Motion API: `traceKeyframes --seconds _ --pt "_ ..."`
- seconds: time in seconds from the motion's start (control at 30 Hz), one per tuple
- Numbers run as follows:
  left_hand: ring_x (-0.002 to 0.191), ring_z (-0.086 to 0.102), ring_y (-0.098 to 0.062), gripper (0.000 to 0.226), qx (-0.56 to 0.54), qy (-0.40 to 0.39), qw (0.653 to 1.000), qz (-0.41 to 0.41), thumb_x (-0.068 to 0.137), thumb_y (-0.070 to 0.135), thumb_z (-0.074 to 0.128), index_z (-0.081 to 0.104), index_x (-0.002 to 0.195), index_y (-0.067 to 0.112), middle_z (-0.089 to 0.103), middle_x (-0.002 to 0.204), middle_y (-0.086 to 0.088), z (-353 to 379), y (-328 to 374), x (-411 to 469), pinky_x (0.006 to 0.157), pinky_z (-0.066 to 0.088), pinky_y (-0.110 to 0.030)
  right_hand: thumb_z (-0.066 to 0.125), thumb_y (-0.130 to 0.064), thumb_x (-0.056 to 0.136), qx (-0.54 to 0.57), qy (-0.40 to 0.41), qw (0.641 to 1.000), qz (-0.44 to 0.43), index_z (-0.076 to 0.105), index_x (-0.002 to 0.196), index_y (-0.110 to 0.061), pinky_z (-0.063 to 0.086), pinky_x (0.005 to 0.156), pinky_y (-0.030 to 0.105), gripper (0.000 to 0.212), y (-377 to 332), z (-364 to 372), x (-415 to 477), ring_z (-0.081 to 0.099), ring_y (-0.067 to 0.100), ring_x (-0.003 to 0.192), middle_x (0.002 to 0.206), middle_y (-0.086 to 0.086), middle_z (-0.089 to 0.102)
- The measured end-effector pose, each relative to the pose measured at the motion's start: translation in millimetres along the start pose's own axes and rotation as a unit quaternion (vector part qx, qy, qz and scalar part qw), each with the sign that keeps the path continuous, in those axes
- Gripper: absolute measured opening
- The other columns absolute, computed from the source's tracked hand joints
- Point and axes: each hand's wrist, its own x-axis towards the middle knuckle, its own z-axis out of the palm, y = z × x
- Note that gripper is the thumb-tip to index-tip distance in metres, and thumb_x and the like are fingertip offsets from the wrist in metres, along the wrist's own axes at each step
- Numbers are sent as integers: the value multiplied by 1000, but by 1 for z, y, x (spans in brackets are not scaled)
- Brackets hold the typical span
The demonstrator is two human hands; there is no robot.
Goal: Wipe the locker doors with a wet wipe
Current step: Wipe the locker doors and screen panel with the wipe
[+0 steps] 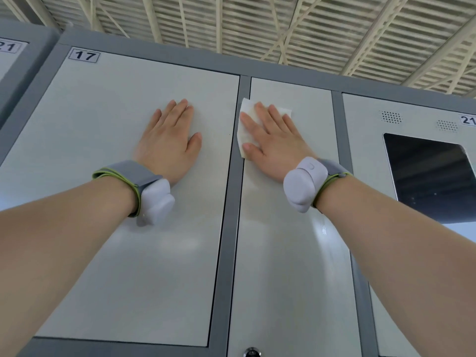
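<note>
Near the top left corner of the narrow locker door (291,253), a white wet wipe (244,136) is pressed flat against the metal. Its left edge lies at the door's edge, just beside the grey frame strip (231,202). The wipe is covered in large part by the right hand (275,140), whose fingers are kept straight and slightly spread, none curled round it. The left hand (170,140) is laid flat, fingers straight and together, on the wider door (116,176) marked by the label 17 (83,55); nothing is held in it. A grey band with a white pod is worn on the left wrist (144,186) and on the right wrist (306,184). A lock (252,353) is seen at the bottom of the narrow door. A dark screen (432,176) is set in the panel to the right.
</note>
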Motion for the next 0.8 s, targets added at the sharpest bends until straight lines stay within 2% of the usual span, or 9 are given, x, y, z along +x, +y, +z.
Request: traceKeyframes --seconds 0.13,0.3,0.4,0.67,0.8 --pt "146 5 -22 54 7 1 1000 3 101 24 33 18 149 4 12 158 -7 -1 0 -1 117 -2 -32 24 -42 101 -16 -2 1000 -21 0 151 -33 -10 116 32 56 4 2 -10 -12 19 146 159 -3 -12" --pt "146 5 -22 57 27 0 1000 12 100 26 34 17 149 3 12 158 -8 0 0 -4 117 -2 -32 21 -42 101 1 0 997 76 1 151 -30 -7 117 33 56 23 -5 5 -10 19 146 159 -1 -11" --pt "146 5 -22 57 31 0 999 13 99 26 33 17 149 4 11 158 -8 0 0 -4 117 -1 -33 21 -38 101 8 4 995 101 0 152 -28 -7 118 36 56 20 -4 9 -11 21 146 159 1 -11" --pt "146 7 -23 57 34 0 999 13 99 24 36 18 148 3 12 158 -9 -1 1 -4 117 0 -34 21 -41 101 -15 1 1000 14 -4 151 -31 -11 116 32 56 10 5 -18 -15 17 145 158 -3 -16" --pt "146 8 -23 57 33 6 999 13 99 25 37 20 148 3 14 158 -9 0 1 -5 117 1 -33 22 -41 101 0 11 995 99 1 151 -29 -7 117 34 56 36 -1 -2 -10 20 146 159 -1 -10"
